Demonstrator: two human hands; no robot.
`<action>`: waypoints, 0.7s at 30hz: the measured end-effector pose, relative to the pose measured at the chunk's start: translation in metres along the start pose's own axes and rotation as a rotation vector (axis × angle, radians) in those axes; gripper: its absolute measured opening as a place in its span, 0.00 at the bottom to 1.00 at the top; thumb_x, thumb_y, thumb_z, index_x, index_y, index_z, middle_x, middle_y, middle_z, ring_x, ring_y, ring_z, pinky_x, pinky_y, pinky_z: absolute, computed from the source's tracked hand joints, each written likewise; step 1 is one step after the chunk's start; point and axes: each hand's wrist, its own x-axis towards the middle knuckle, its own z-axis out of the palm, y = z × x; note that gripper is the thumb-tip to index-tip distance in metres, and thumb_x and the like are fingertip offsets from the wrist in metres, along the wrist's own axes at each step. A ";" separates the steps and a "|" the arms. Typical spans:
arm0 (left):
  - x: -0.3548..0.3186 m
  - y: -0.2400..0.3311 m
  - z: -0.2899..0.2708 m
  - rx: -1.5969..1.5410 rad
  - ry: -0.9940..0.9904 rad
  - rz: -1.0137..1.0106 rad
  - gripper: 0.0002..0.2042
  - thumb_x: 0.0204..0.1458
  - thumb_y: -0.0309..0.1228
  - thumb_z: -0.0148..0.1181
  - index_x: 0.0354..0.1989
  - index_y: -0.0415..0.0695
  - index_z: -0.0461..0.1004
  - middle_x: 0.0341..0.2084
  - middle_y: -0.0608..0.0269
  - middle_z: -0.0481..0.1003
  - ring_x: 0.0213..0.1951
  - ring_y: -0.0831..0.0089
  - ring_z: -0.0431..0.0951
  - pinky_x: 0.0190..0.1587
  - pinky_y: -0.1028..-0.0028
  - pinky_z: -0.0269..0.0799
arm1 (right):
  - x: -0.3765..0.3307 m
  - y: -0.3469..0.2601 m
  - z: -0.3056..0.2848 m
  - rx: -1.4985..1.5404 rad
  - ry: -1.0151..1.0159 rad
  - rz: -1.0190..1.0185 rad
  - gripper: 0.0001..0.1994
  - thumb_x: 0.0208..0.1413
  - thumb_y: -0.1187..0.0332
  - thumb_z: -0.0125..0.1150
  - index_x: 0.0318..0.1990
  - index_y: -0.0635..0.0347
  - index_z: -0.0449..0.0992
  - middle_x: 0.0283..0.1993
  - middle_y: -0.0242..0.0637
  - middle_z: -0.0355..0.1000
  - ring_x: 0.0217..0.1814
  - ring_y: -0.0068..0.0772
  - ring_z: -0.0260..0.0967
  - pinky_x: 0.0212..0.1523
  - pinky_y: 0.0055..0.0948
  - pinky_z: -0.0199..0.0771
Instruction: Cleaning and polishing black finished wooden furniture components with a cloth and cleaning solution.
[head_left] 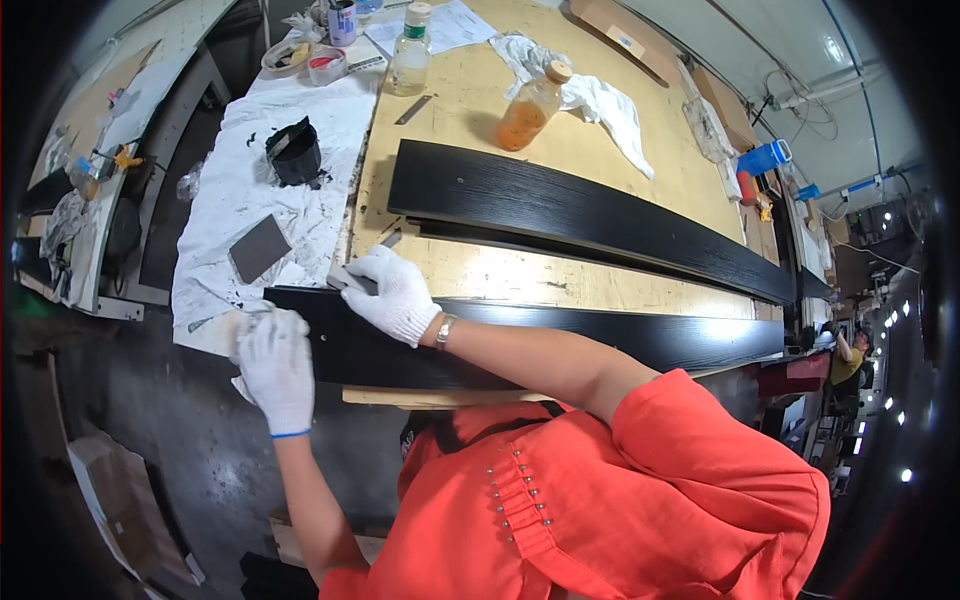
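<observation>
At desk (600, 170) front edge | black board (620, 335) is lying flat | left hand (275, 365) is gripping its end, steadying it | right hand (393, 293) is pinching a small grey pad (352, 281) against board top | black pot (295, 152) is sitting on white cloth (230, 190), within reach

The picture is bright and mostly sharp in the middle. Light falls from above and makes a pale glare on the near black board (640, 335) at its right end. The gloves (330, 330) look almost overexposed. Straight edges bend strongly toward the rim, where corners go black and details become dim.
</observation>
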 end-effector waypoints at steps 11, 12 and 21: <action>0.004 -0.047 -0.001 -0.542 0.142 -0.634 0.16 0.66 0.29 0.53 0.54 0.29 0.77 0.50 0.47 0.82 0.51 0.62 0.82 0.56 0.67 0.75 | -0.003 0.006 0.002 -0.104 0.114 -0.137 0.12 0.50 0.63 0.68 0.39 0.58 0.82 0.37 0.44 0.73 0.40 0.51 0.75 0.43 0.43 0.77; 0.001 -0.051 0.003 -0.715 0.189 -0.718 0.16 0.66 0.28 0.53 0.54 0.29 0.77 0.50 0.47 0.82 0.51 0.62 0.82 0.56 0.67 0.75 | -0.004 0.004 0.004 -0.113 0.124 -0.129 0.12 0.50 0.63 0.68 0.39 0.58 0.82 0.37 0.44 0.73 0.40 0.51 0.75 0.43 0.43 0.77; -0.002 -0.106 -0.034 -0.668 -0.032 -0.531 0.14 0.65 0.25 0.53 0.53 0.29 0.77 0.48 0.46 0.81 0.48 0.60 0.82 0.54 0.66 0.76 | 0.031 -0.072 0.082 -0.308 0.175 0.061 0.10 0.54 0.60 0.67 0.32 0.55 0.78 0.34 0.42 0.72 0.37 0.50 0.75 0.38 0.45 0.77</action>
